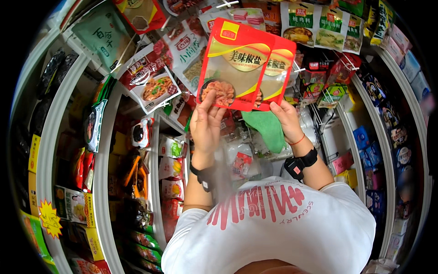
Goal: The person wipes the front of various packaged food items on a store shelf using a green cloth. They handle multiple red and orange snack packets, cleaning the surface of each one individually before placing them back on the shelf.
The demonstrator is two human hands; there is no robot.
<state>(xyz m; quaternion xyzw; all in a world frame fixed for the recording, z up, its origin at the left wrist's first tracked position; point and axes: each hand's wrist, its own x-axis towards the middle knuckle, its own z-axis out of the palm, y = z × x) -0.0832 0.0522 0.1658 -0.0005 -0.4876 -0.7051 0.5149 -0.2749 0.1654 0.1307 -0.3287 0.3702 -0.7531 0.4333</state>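
Observation:
Two flat red pouches of seasoning powder with clear windows are raised in front of the hanging racks. The front pouch [235, 68] overlaps the rear pouch [275, 75], which sticks out on its right. My left hand [206, 122] grips the front pouch's lower left corner, its fingers lying across the printed food picture. At the lower right, my right hand [288, 122] pinches the rear pouch's bottom edge. A green cloth [268, 130] hangs below the pouches beside my right hand, which seems to hold it too; its upper end is hidden.
Hooks around the pouches carry hanging packets, including a red-and-white packet [153, 86] and a green-and-white packet [329, 33]. Curved white shelf edges [107, 178] run down both sides, stocked with bags and boxes. Blue packs [370, 150] fill the right shelves.

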